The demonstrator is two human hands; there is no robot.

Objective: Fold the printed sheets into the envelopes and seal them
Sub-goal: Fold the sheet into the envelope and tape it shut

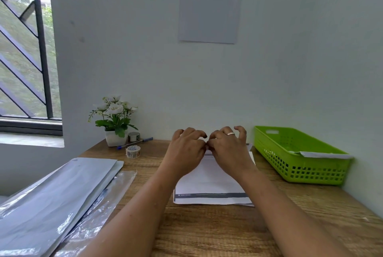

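Head view of a wooden desk (207,231) set against a pale, plain wall, with the side wall closing the corner on the right. A window (22,49) with a black diagonal grille occupies the upper left; greenery shows beyond it.

A white envelope (209,186) lies flat at the middle of the desk, a dark printed band running along its near edge. The left hand (186,148) and the right hand (230,148) meet over its far edge, almost touching each other. Both have their fingers curled, thumb and forefinger drawn together in a pinch at that edge; the hands hide the exact part they hold. A ring (230,134) sits on one finger of the right hand.

A stack of grey envelopes (51,194) lies at the left of the desk, overhanging its near left edge, on a clear plastic wrapper (101,200). A green perforated basket (290,171) stands at the right, close to the wall, with a pale sheet or envelope (323,154) resting inside against its near rim.

At the far left corner stands a white pot of white flowers (115,115). Beside it are a grey tape roll (133,136), a blue pen (134,142) lying flat, and a patterned tape roll (133,151) nearer the viewer.

A printed notice (210,3) hangs on the wall above the hands; its text is too small to read.
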